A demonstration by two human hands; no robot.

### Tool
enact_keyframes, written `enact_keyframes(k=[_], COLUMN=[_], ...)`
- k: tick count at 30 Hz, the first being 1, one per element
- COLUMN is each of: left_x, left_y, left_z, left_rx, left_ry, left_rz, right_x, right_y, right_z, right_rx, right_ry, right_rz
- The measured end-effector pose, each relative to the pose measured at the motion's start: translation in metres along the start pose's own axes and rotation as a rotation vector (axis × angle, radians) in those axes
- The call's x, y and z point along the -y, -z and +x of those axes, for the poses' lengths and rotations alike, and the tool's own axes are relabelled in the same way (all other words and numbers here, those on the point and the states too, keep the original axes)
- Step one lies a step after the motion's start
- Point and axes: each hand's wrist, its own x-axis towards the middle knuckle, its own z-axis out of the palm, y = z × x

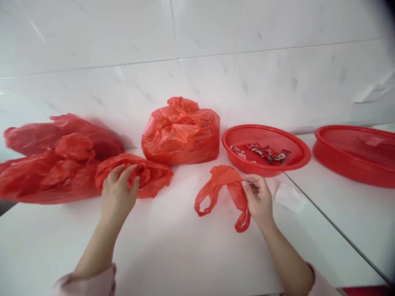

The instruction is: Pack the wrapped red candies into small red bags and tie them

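red bags (182, 137), 2 baskets (268, 137) on white table (173, 250)

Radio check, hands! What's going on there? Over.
Right hand: pinching small red bag. Left hand: fingers apart at crumpled red bag, contact unclear. Red basket with packets: just beyond right hand.

The person is wearing loose, pale pink sleeves (89, 283), which are leaving both forearms (103, 243) and both hands (259, 196) uncovered.

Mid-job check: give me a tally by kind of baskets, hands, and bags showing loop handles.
Red baskets: 2
Hands, left hand and right hand: 2
Loop-handled red bag, held in the right hand: 1
Total: 5
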Motion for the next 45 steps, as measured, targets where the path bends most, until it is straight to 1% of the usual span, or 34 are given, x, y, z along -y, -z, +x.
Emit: enact_keyframes(k=[1, 2, 3, 4, 5, 6, 7, 9, 11, 13, 15, 17, 19, 21, 24, 26, 28, 29, 31, 32, 33, 34, 36, 38, 40, 42, 45], left_x=[-0.017, -0.036, -0.057, -0.077, -0.097, -0.114, -0.128, -0.144, -0.146, -0.138, -0.125, -0.110, -0.096, -0.088, -0.088, -0.096, -0.107, -0.113, -0.123, -0.127, -0.130, -0.133, -0.136, -0.138, -0.139, -0.141, -0.143], left_y=[0.002, 0.003, 0.001, -0.003, -0.012, -0.022, -0.035, -0.057, -0.068, -0.065, -0.053, -0.039, -0.028, -0.020, -0.011, -0.005, -0.001, 0.000, 0.002, 0.002, 0.003, 0.004, 0.008, 0.012, 0.015, 0.017, 0.020], left_z=[-0.012, -0.027, -0.045, -0.063, -0.079, -0.092, -0.102, -0.108, -0.100, -0.086, -0.074, -0.066, -0.062, -0.060, -0.061, -0.064, -0.068, -0.071, -0.076, -0.079, -0.083, -0.086, -0.094, -0.100, -0.104, -0.104, -0.103], left_rx=[-0.074, -0.174, -0.206, -0.159, -0.057, 0.044, 0.123, 0.230, 0.327, 0.383, 0.396, 0.395, 0.449, 0.544, 0.654, 0.730, 0.816, 0.830, 0.803, 0.778, 0.763, 0.768, 0.838, 0.966, 1.100, 1.180, 1.226], left_ry=[-0.019, -0.069, -0.166, -0.279, -0.348, -0.380, -0.366, -0.208, -0.055, 0.024, 0.042, 0.020, -0.017, -0.004, 0.087, 0.132, 0.159, 0.164, 0.168, 0.172, 0.180, 0.189, 0.191, 0.174, 0.166, 0.175, 0.181], left_rz=[-0.029, -0.127, -0.228, -0.316, -0.371, -0.406, -0.449, -0.571, -0.727, -0.832, -0.833, -0.757, -0.684, -0.661, -0.688, -0.732, -0.810, -0.856, -0.952, -1.003, -1.053, -1.097, -1.150, -1.162, -1.183, -1.234, -1.343], right_x=[0.002, 0.004, 0.006, 0.008, 0.009, 0.010, 0.010, 0.011, 0.012, 0.013, 0.014, 0.015, 0.015, 0.016, 0.025, 0.041, 0.062, 0.071, 0.083, 0.084, 0.081, 0.076, 0.059, 0.043, 0.033, 0.029, 0.030], right_y=[-0.001, -0.003, -0.005, -0.006, -0.008, -0.009, -0.010, -0.010, -0.008, -0.005, 0.002, 0.010, 0.021, 0.032, 0.043, 0.043, 0.036, 0.030, 0.015, 0.007, -0.002, -0.010, -0.024, -0.034, -0.041, -0.045, -0.050], right_z=[-0.001, -0.003, -0.005, -0.007, -0.010, -0.013, -0.015, -0.019, -0.020, -0.018, -0.012, -0.004, 0.006, 0.016, 0.021, 0.013, -0.007, -0.019, -0.042, -0.050, -0.056, -0.058, -0.054, -0.043, -0.033, -0.027, -0.027], right_rx=[0.014, 0.029, 0.041, 0.053, 0.069, 0.091, 0.115, 0.173, 0.231, 0.279, 0.324, 0.367, 0.395, 0.399, 0.384, 0.325, 0.282, 0.311, 0.475, 0.555, 0.601, 0.607, 0.533, 0.452, 0.408, 0.417, 0.514], right_ry=[0.008, 0.015, 0.021, 0.027, 0.033, 0.038, 0.044, 0.057, 0.089, 0.154, 0.241, 0.334, 0.409, 0.438, 0.424, 0.442, 0.497, 0.531, 0.578, 0.579, 0.572, 0.563, 0.583, 0.661, 0.713, 0.673, 0.544], right_rz=[-0.010, -0.018, -0.024, -0.027, -0.029, -0.028, -0.023, -0.009, -0.013, -0.054, -0.117, -0.181, -0.237, -0.299, -0.448, -0.540, -0.523, -0.468, -0.335, -0.300, -0.283, -0.285, -0.317, -0.348, -0.371, -0.379, -0.412])
